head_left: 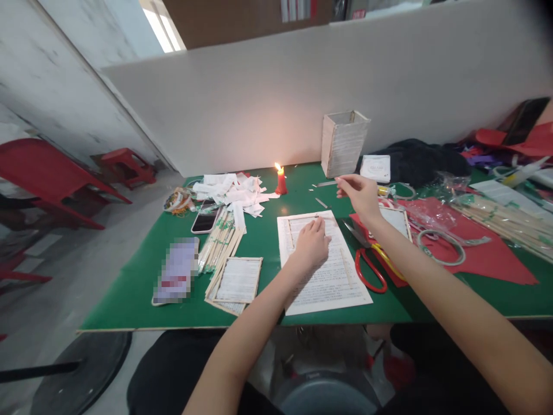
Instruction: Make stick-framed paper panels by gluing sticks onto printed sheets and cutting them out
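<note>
My left hand (311,244) rests palm down on a printed sheet of paper (328,276) with thin wooden sticks laid along its edges; its fingers are curled and press on the top stick. My right hand (360,195) is raised above the green table (142,276), its fingers pinched on something thin that I cannot make out. Red-handled scissors (367,265) lie just right of the sheet. A lit red candle (280,180) stands behind the sheet.
A box of stacked sticks (343,143) stands at the back. White paper scraps (233,193), a phone (205,219), a bundle of sticks (218,242) and a framed panel (237,280) lie left. Red paper (488,253), plastic bags and more sticks lie right. Red stools (52,178) stand left.
</note>
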Motion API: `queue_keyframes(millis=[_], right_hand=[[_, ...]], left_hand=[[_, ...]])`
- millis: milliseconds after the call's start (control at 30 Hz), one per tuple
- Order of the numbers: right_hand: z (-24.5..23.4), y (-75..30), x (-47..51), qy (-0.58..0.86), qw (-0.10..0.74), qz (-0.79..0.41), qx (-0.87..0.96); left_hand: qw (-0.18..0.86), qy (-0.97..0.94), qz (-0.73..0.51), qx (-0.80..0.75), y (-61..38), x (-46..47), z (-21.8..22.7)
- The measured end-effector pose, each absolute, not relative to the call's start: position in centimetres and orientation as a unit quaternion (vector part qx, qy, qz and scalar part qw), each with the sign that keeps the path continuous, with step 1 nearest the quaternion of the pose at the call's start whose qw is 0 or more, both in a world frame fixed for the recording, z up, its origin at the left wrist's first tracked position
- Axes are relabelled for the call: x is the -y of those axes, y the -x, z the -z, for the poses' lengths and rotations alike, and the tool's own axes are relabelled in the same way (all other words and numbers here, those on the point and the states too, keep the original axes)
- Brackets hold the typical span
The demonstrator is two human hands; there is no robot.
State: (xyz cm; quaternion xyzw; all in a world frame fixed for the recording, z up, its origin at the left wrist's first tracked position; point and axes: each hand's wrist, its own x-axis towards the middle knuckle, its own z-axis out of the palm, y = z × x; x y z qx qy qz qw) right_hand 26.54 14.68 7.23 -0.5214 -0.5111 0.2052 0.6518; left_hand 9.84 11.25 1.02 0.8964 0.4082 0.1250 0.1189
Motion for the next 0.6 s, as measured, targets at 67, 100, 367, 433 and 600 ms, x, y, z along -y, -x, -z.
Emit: queue_keyframes(millis=[67,100,367,433,600], right_hand=[[-7.6,-25.2,-17.7,0.500,0.665,-0.234,0.503],[-7.8,-24.4,-19.1,0.494,0.662,-0.246,0.507],[-8.9,-19.3,-26.5,0.498,0.641,-0.181,0.555],[-8.9,-18.6,-27.3,0.505,0.624,-0.159,0.574],[-8.4,-17.9,-28.3,0.515,0.593,-0.133,0.605]], left_hand=[[0.120,-0.895,-0.130,-0.410,-9.7,-11.2,-0.9],[0.121,-0.894,-0.132,-0.412,-9.7,-11.2,-0.9],[0.132,-0.892,-0.128,-0.413,-9.6,-11.3,-0.6],[0.137,-0.890,-0.125,-0.416,-9.7,-11.4,-0.5],[0.152,-0.882,-0.128,-0.426,-9.8,-11.5,-0.4]])
